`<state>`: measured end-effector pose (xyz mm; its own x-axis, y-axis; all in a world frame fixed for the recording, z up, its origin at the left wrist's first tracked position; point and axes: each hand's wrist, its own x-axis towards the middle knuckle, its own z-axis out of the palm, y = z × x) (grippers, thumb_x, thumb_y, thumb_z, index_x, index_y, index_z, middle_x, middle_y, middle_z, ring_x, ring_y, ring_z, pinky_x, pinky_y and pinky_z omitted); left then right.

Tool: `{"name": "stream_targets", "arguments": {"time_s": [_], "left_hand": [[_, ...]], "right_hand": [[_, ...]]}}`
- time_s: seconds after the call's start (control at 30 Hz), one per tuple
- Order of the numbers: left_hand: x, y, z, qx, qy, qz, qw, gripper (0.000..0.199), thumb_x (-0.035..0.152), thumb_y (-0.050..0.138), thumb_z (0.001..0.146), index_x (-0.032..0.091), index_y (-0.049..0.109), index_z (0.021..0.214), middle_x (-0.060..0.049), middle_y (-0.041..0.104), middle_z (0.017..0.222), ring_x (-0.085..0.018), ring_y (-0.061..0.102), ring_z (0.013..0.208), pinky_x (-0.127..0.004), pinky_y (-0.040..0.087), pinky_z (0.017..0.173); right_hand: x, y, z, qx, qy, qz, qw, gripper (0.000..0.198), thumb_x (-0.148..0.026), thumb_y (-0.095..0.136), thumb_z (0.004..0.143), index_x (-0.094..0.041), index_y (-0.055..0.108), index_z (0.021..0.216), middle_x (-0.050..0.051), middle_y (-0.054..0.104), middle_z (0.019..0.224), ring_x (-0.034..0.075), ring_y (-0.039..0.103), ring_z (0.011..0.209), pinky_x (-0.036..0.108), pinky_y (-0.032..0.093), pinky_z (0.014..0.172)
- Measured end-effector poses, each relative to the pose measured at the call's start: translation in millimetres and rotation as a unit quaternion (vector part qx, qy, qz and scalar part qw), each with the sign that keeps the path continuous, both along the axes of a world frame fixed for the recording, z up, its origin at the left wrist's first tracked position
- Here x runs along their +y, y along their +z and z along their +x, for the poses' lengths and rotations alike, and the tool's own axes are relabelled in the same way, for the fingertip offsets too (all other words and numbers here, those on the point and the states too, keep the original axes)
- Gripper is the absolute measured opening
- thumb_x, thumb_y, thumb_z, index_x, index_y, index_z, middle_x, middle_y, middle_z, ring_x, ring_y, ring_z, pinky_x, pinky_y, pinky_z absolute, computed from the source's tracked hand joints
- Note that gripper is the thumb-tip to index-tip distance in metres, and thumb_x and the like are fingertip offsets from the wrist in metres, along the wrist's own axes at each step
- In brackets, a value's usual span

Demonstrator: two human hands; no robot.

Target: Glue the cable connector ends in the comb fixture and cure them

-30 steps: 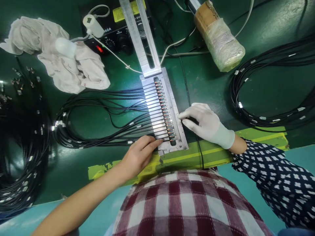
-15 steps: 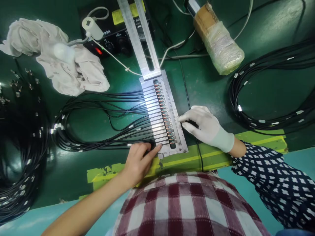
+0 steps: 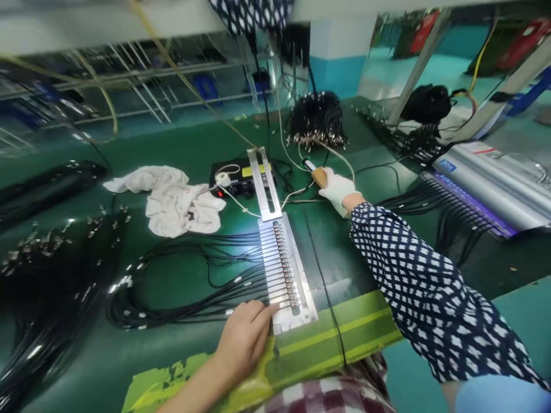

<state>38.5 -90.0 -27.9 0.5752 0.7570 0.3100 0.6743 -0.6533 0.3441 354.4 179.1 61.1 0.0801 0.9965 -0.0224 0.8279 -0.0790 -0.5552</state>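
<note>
A metal fixture plate point(image 3: 305, 287) holds a row of black cables point(image 3: 189, 314) side by side, their small connector ends along a slot. At the plate's near left corner is my bare left hand point(image 3: 245, 332), fingers curled over the lowest cable and thumb tip against it by the plate. My gloved right hand point(image 3: 338, 188) is wrapped round the brown handle of a tool point(image 3: 319, 175) beyond the fixture to the right. A metal shaft with a green end sticks out of the grip toward the upper left; the rear of the handle is hidden.
A black control box point(image 3: 241, 186) with a lit red switch stands behind the fixture, beside a crumpled white cloth point(image 3: 185, 209). Cable bundles lie at the left point(image 3: 47, 287) and back point(image 3: 316, 117). A silver machine point(image 3: 495, 183) with attached cables is at the right.
My right hand has left the plate's right edge, reached forward and taken hold of the tool. My left hand stays at the plate. The view has tilted up.
</note>
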Motion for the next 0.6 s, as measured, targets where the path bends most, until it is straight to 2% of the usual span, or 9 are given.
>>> {"name": "stream_targets", "arguments": {"time_s": [0.1,0.2,0.27,0.3,0.33,0.37,0.4,0.47,0.6], "left_hand": [[8.1,11.4,2.4,-0.086,0.025,-0.060,0.994,0.028,0.014,0.044,0.098,0.021,0.060,0.119,-0.004,0.063,0.086,-0.016,0.057,0.078,-0.028,0.045,0.071],[17.9,25.0,17.2,-0.190,0.028,-0.173,0.966,0.025,0.023,0.045,0.100,0.023,0.061,0.119,-0.006,0.063,0.097,-0.016,0.059,0.089,-0.028,0.049,0.080],[23.9,32.5,34.5,-0.241,0.013,-0.252,0.937,0.039,0.035,0.057,0.095,0.024,0.054,0.132,-0.009,0.060,0.119,-0.020,0.058,0.107,-0.034,0.048,0.095],[26.1,35.4,43.8,-0.261,0.000,-0.293,0.920,0.059,0.041,0.067,0.088,0.025,0.046,0.141,-0.011,0.056,0.130,-0.023,0.056,0.116,-0.038,0.045,0.103],[27.7,37.8,52.5,-0.280,-0.018,-0.335,0.899,0.080,0.046,0.075,0.081,0.024,0.036,0.148,-0.013,0.052,0.137,-0.026,0.053,0.123,-0.041,0.042,0.108],[28.4,39.9,59.7,-0.297,-0.037,-0.374,0.878,0.096,0.049,0.079,0.075,0.023,0.028,0.152,-0.015,0.050,0.142,-0.028,0.051,0.126,-0.043,0.040,0.111],[28.3,41.7,64.6,-0.311,-0.055,-0.405,0.858,0.102,0.051,0.080,0.073,0.022,0.026,0.153,-0.015,0.049,0.142,-0.029,0.051,0.128,-0.043,0.039,0.112],[25.3,45.1,66.7,-0.321,-0.078,-0.434,0.838,0.091,0.050,0.077,0.076,0.020,0.033,0.150,-0.014,0.052,0.140,-0.029,0.052,0.127,-0.041,0.040,0.112],[13.9,51.0,49.6,-0.280,-0.080,-0.445,0.847,0.072,0.044,0.074,0.080,0.023,0.045,0.143,-0.009,0.053,0.141,-0.028,0.051,0.127,-0.038,0.040,0.110]], "right_hand": [[-31.1,6.3,14.9,0.074,0.042,0.013,0.996,0.080,-0.037,0.072,0.079,-0.014,0.037,0.148,0.020,0.061,0.131,0.036,0.063,0.110,0.053,0.049,0.098],[-100.4,-5.6,16.2,0.194,0.147,0.007,0.970,0.055,-0.050,0.052,0.093,-0.024,0.049,0.141,0.010,0.065,0.130,0.027,0.067,0.109,0.044,0.056,0.096],[-149.6,-20.9,5.3,0.484,0.199,0.020,0.852,0.057,-0.052,0.059,0.089,-0.028,0.051,0.140,0.009,0.059,0.140,0.029,0.062,0.122,0.050,0.050,0.107],[-170.6,-28.5,-2.4,0.574,0.194,0.025,0.795,0.054,-0.051,0.061,0.089,-0.031,0.052,0.138,0.007,0.056,0.144,0.029,0.057,0.128,0.051,0.047,0.110],[-187.8,-34.6,-10.5,0.629,0.181,0.035,0.755,0.053,-0.051,0.063,0.089,-0.033,0.053,0.138,0.005,0.053,0.147,0.028,0.053,0.133,0.051,0.046,0.112],[-200.5,-38.7,-17.9,0.652,0.183,0.031,0.735,0.061,-0.051,0.069,0.086,-0.035,0.050,0.141,0.004,0.053,0.148,0.028,0.051,0.136,0.050,0.044,0.114],[-208.7,-40.5,-23.9,0.662,0.185,0.028,0.725,0.068,-0.055,0.073,0.082,-0.035,0.049,0.143,0.004,0.053,0.147,0.028,0.049,0.137,0.049,0.042,0.116],[-213.1,-38.4,-29.1,0.673,0.183,0.040,0.715,0.079,-0.070,0.071,0.077,-0.034,0.049,0.144,0.004,0.053,0.147,0.029,0.047,0.139,0.048,0.038,0.119],[-198.6,-26.2,-12.0,0.659,0.186,0.051,0.727,0.064,-0.080,0.051,0.084,-0.032,0.067,0.123,0.004,0.063,0.136,0.029,0.053,0.133,0.051,0.039,0.117]]}}
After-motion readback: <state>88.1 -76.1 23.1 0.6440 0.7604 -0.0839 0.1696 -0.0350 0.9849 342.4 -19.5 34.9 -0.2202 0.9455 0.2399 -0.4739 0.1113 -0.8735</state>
